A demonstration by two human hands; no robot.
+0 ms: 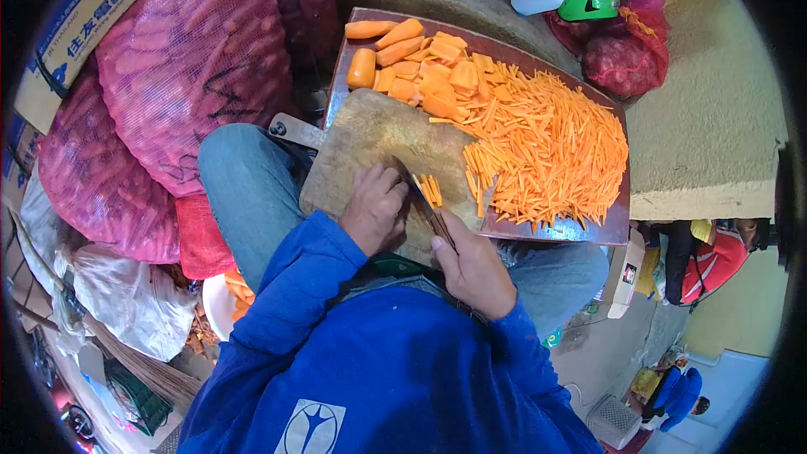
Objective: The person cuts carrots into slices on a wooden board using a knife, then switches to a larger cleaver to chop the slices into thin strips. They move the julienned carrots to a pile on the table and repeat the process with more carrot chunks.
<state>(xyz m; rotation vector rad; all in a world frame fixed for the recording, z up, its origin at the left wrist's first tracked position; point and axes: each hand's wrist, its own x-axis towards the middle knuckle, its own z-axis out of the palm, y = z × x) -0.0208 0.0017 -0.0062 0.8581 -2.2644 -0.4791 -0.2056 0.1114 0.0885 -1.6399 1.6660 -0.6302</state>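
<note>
My right hand is wrapped round the handle of a knife, its dark blade angled across a worn wooden cutting board. Just left of the blade, my left hand rests on the board with its fingers curled under; whatever they press on is hidden. A few cut carrot sticks lie against the blade's right side. Beyond the board, peeled carrots and carrot chunks sit on a dark red tabletop. A large heap of carrot strips spreads over its right part.
Big red mesh sacks bulge at the left, beside a cardboard box. A white tub with carrots is by my left leg. A concrete ledge borders the right. Another person in blue is far off, lower right.
</note>
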